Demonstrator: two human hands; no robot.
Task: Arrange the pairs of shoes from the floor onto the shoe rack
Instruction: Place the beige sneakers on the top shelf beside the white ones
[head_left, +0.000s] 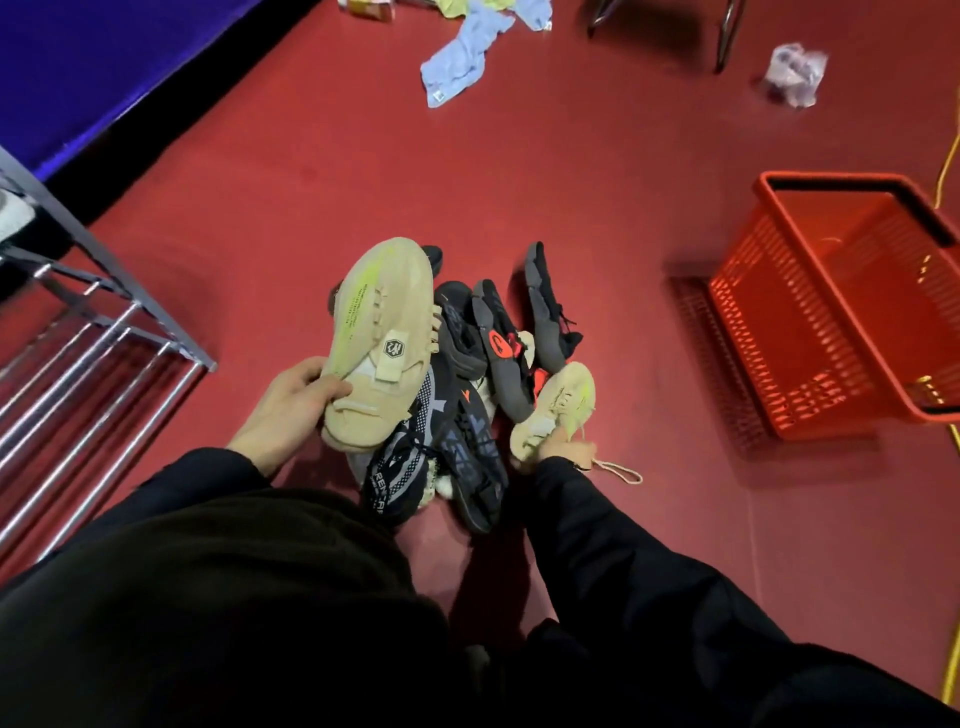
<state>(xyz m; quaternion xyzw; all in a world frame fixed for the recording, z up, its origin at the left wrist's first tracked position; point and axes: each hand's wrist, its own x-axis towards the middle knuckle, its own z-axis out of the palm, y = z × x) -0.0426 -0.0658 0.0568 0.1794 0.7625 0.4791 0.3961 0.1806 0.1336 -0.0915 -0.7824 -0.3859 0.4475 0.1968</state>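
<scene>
Gripping a beige knit sneaker with yellow-green streaks (382, 332), left hand (291, 402), right hand (563, 451) grasping its matching beige sneaker (556, 405), above mixed dark shoe pile (467, 395).

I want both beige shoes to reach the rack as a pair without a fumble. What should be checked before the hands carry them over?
1. Left hand grips the raised beige shoe: ok.
2. Right hand has a firm hold on the second beige shoe: cannot tell, it holds only the heel end.
3. Second shoe clear of the dark shoe pile: not ok, it rests against it.
4. Loose lace tucked away: not ok, it trails on the floor.
5. Shoe rack bars free: ok for the part in view.
</scene>
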